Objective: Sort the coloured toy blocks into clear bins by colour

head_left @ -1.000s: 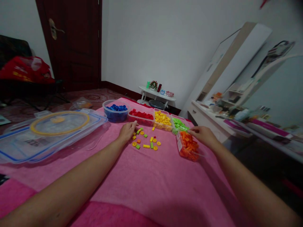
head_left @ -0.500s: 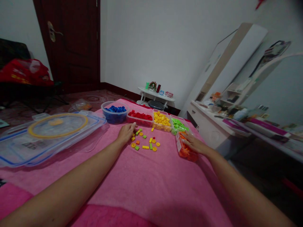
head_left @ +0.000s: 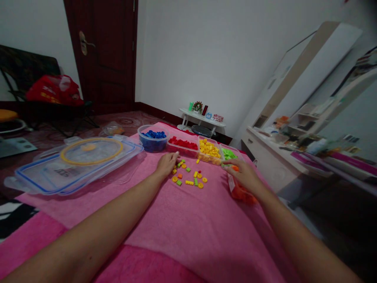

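Observation:
Several loose bricks [head_left: 190, 177] in yellow, green, orange and red lie scattered on a pink cloth [head_left: 188, 228]. My left hand [head_left: 167, 164] rests on the cloth at their left edge, fingers bent and touching the nearest pieces. My right hand [head_left: 244, 174] lies over the clear box of orange bricks [head_left: 240, 192], fingers curled around its top. Behind the loose bricks stand a round tub of blue bricks [head_left: 153, 140], a box of red bricks [head_left: 182, 146], a box of yellow bricks [head_left: 209, 151] and a box of green bricks [head_left: 229, 155].
Clear plastic lids [head_left: 79, 163], one with a yellow ring, lie on the cloth at the left. A white dresser [head_left: 271, 157] with clutter stands at the right. A small white table [head_left: 203, 120], a dark door [head_left: 103, 55] and a red bag [head_left: 54, 90] are behind.
My right hand has moved from beside the orange box to on top of it, covering the bricks. The camera has turned a little left. My left hand has stayed by the loose bricks.

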Available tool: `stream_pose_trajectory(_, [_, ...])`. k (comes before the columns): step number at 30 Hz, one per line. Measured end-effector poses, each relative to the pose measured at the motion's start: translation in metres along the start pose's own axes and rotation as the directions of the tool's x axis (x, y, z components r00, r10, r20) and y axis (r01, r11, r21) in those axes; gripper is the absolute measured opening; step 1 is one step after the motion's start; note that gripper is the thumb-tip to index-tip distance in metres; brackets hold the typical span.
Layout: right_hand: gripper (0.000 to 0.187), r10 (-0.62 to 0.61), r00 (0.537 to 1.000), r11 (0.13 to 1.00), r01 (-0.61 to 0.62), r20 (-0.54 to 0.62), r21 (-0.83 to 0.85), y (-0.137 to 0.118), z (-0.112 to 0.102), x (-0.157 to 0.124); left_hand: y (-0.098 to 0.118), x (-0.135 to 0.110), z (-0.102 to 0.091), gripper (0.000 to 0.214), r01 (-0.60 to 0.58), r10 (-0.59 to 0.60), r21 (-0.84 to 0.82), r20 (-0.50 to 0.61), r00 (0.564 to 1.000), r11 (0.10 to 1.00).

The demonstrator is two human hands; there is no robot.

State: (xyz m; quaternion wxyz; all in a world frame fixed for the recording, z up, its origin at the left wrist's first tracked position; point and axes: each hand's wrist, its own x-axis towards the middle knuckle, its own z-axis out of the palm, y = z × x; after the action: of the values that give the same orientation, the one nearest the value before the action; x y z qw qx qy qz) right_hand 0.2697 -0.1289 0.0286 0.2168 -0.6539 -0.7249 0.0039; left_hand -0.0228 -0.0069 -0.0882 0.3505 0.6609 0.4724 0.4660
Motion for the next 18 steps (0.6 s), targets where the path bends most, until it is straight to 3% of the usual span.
stream_pose_trajectory(4, [0.024,-0.021,0.997,0.995,0.014,0.076,0.102,-0.035,0.045,0.022,0.001,-0.001,-0.001,0.056,-0.009,0.009,0.005,-0.001,1.0,1.0])
stream_pose_trajectory(7, [0.028,-0.021,0.993,0.993,0.007,0.112,0.121,-0.042,0.083,0.036,0.001,-0.002,-0.002,0.056,-0.009,0.009,0.005,0.0,1.0,1.0])
stream_pose_trajectory(10, [0.028,-0.038,0.985,0.989,0.012,0.168,0.15,-0.041,0.106,0.045,0.002,-0.003,-0.002,0.055,-0.006,0.006,0.015,-0.005,1.0,1.0])
stream_pose_trajectory(13, [0.023,-0.041,0.974,0.985,0.003,0.221,0.17,-0.04,0.109,0.052,0.004,-0.004,-0.001,0.052,-0.004,0.005,0.055,-0.02,1.0,0.998])
stream_pose_trajectory(18, [0.013,-0.001,0.952,0.987,-0.048,0.306,0.151,-0.05,0.092,0.081,0.011,-0.007,-0.002,0.043,0.018,-0.016,0.091,-0.032,0.999,0.996])
